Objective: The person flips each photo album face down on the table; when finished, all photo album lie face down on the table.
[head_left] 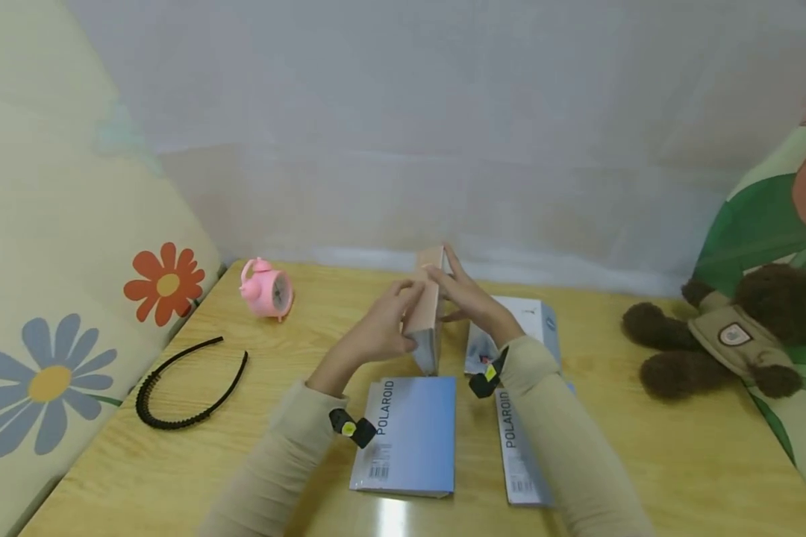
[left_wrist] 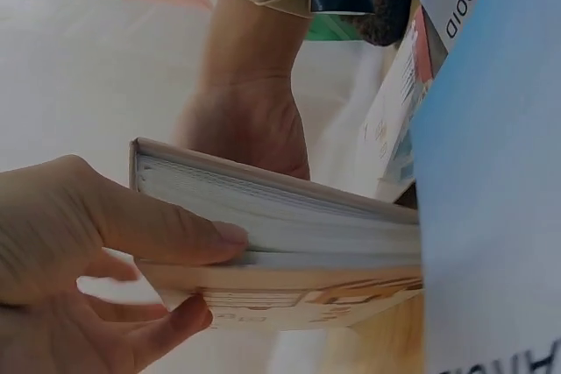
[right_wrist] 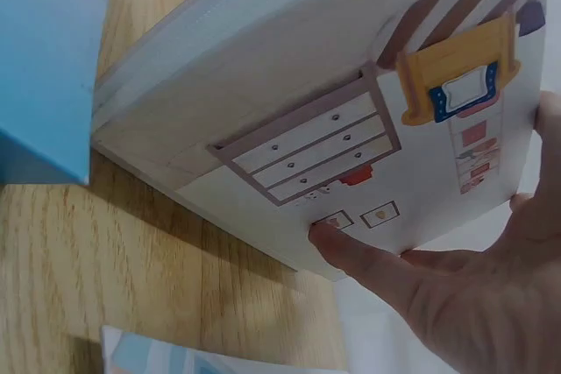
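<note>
A thick hardcover photo album [head_left: 430, 307] stands upright near the table's back, held between both hands. My left hand [head_left: 376, 328] pinches it from the near left; in the left wrist view its thumb [left_wrist: 188, 234] lies on the page edges and its fingers are against the cover. My right hand [head_left: 477, 298] holds the far right side. In the right wrist view, the right thumb [right_wrist: 368, 260] touches a cover [right_wrist: 289, 120] printed with a dresser and a bed, while other fingers reach its far edge. Closest to me lies a blue album [head_left: 419, 440] lettered POLAROID.
Another POLAROID album [head_left: 519, 455] lies partly under the right forearm, with a white picture-covered one [head_left: 520, 313] behind it. To the left are a pink alarm clock [head_left: 265, 291] and a black headband [head_left: 168, 424]. A brown plush toy [head_left: 725, 335] lies at the right.
</note>
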`<action>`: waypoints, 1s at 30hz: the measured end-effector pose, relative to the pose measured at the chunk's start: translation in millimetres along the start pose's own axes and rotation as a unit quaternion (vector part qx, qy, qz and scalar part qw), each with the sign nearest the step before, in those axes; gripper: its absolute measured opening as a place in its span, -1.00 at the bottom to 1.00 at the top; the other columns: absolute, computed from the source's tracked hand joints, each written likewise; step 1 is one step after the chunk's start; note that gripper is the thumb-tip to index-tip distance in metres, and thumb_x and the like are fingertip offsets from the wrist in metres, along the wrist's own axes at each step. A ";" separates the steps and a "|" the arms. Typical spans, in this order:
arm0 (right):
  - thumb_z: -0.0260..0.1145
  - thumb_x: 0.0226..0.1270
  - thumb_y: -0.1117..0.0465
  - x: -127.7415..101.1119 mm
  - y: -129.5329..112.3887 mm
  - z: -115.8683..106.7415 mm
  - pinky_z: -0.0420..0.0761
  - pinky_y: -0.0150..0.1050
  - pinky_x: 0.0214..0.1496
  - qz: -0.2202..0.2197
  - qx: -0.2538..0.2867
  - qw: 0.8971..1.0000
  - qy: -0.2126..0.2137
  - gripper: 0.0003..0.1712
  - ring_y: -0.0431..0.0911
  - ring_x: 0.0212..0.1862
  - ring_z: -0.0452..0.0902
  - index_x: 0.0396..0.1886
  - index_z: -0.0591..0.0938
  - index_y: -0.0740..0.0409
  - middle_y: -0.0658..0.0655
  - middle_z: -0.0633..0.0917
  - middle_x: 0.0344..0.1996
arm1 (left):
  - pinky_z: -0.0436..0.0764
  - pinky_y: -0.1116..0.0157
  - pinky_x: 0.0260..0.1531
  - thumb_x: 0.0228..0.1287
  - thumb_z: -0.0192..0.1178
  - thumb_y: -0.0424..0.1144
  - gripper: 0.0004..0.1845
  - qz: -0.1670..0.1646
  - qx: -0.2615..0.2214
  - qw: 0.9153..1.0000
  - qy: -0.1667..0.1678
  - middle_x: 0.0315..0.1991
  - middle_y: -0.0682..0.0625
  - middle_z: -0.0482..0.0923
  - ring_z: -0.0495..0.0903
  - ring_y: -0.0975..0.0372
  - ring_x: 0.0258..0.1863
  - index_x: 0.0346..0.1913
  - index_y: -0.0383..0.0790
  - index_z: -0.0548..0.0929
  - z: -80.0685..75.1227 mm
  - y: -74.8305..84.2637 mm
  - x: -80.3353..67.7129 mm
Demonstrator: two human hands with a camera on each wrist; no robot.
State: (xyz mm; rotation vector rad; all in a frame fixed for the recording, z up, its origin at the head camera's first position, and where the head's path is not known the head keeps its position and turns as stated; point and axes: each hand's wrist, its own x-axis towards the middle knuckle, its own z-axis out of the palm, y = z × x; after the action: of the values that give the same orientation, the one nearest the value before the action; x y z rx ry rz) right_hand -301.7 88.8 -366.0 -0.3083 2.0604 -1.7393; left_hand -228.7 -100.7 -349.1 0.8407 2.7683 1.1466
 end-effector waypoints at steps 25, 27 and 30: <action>0.02 0.59 0.09 -10.4 11.1 -4.5 0.62 -0.01 0.11 0.006 0.054 0.996 0.071 -0.19 0.16 0.18 0.51 0.63 -0.17 -0.14 0.36 0.39 0.36 | 0.43 -0.14 0.24 -0.07 0.57 -0.29 0.15 -0.096 -0.106 0.990 -0.003 0.41 -0.33 0.27 0.39 -0.21 0.28 0.58 -0.12 0.09 37.3 -54.1 -9.9; 0.03 0.57 0.20 -10.0 14.3 -3.8 0.67 -0.12 0.00 0.004 0.023 0.995 0.095 -0.24 0.07 0.01 0.59 0.62 -0.06 0.04 0.42 0.50 0.24 | 0.36 -0.15 0.30 -0.09 0.57 -0.31 0.10 -0.093 -0.076 0.993 0.004 0.40 -0.35 0.29 0.36 -0.22 0.30 0.54 -0.20 0.18 35.7 -57.9 -11.9; 0.05 0.48 0.31 -8.8 21.8 -0.4 0.66 -0.26 -0.22 -0.007 -0.081 0.989 0.123 -0.32 -0.02 -0.21 0.58 0.55 0.15 0.26 0.45 0.59 0.07 | 0.27 -0.13 0.36 -0.14 0.59 -0.34 0.02 -0.098 -0.032 0.995 0.012 0.36 -0.33 0.34 0.32 -0.19 0.34 0.47 -0.25 0.32 34.7 -63.9 -15.9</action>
State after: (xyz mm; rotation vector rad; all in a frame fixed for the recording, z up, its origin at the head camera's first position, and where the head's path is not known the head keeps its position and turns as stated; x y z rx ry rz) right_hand -291.9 97.1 -385.7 -0.1626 2.3868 -1.6941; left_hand -237.3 -123.2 -419.4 0.5393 2.7411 1.2080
